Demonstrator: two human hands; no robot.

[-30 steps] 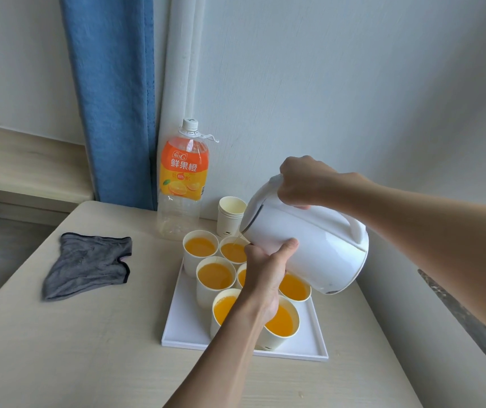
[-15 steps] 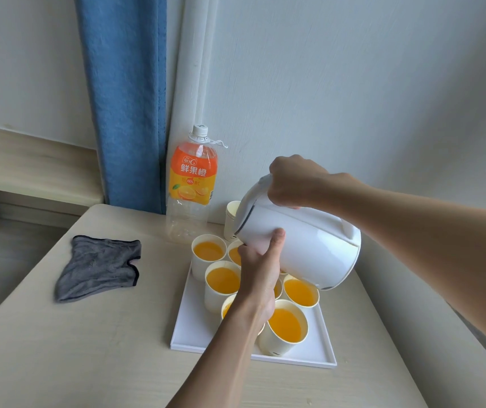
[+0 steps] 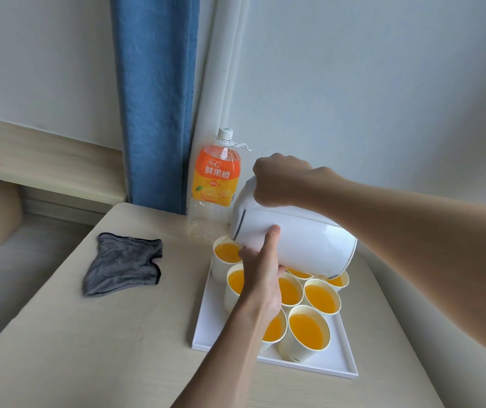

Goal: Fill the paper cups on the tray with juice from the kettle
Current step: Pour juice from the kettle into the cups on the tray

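Pouring position observed: the kettle (image 3: pixel 300 242) is held in the air above the tray (image 3: pixel 206 328), tipped steeply with its lid end down and to the left. That end hangs directly over the rim of the far-left cup (image 3: pixel 226 256). Whether liquid is running cannot be told.

The right hand (image 3: pixel 283 181) is clamped round the handle on the upper side of the kettle, fingers curled, knuckles up. The left hand (image 3: pixel 262 278) bears against the kettle's lower wall near the lid end. Its thumb (image 3: pixel 271 240) lies straight up the wall; the other fingers are hidden beneath the body. No curl round anything is visible.

The tray is white and lies on the counter (image 3: pixel 88 348), close to the right-hand wall. Eight cups can be counted on it, set close together, some touching. Each shows orange juice (image 3: pixel 308 331) inside, standing well up the walls. Two are partly covered by the left hand and forearm, and one shows only as a sliver under the kettle.

Other items: a bottle (image 3: pixel 216 184) with an orange label stands upright just behind the tray, capped, its clear lower part showing no juice. A grey cloth (image 3: pixel 124 266) lies crumpled on the counter, well left of the tray. A blue curtain (image 3: pixel 156 98) hangs behind the counter's far-left corner.
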